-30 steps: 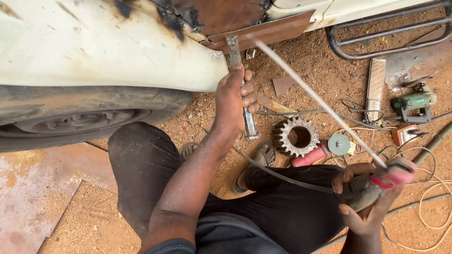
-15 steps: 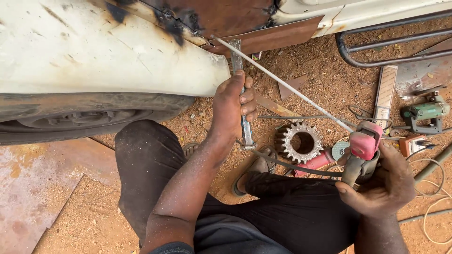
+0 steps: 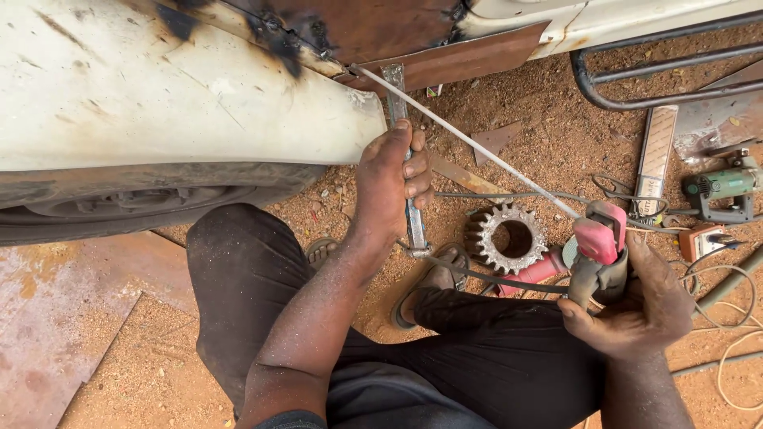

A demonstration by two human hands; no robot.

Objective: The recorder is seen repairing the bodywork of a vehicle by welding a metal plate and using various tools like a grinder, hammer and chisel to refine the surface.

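Observation:
My left hand (image 3: 389, 179) grips a grey metal wrench (image 3: 415, 226) and holds it upright against the rusty lower edge of a white car body (image 3: 159, 87). My right hand (image 3: 636, 306) is closed around a pink-jawed electrode holder (image 3: 598, 246). A long thin welding rod (image 3: 469, 143) runs from the holder up and left, and its tip touches the brown metal patch (image 3: 461, 59) near the top of the wrench. I crouch with dark trousers and a sandalled foot (image 3: 437, 278) below.
A toothed steel gear (image 3: 506, 237) lies on the red dirt between my hands. A green power tool (image 3: 723, 187), a saw blade (image 3: 656, 155), pliers and cables lie at right. A black pipe frame (image 3: 636, 75) sits top right. The tyre (image 3: 151, 195) is at left.
My right hand has swung the electrode holder left and upward, bringing the rod's tip to the brown patch by the wrench. My left hand has kept the wrench in place.

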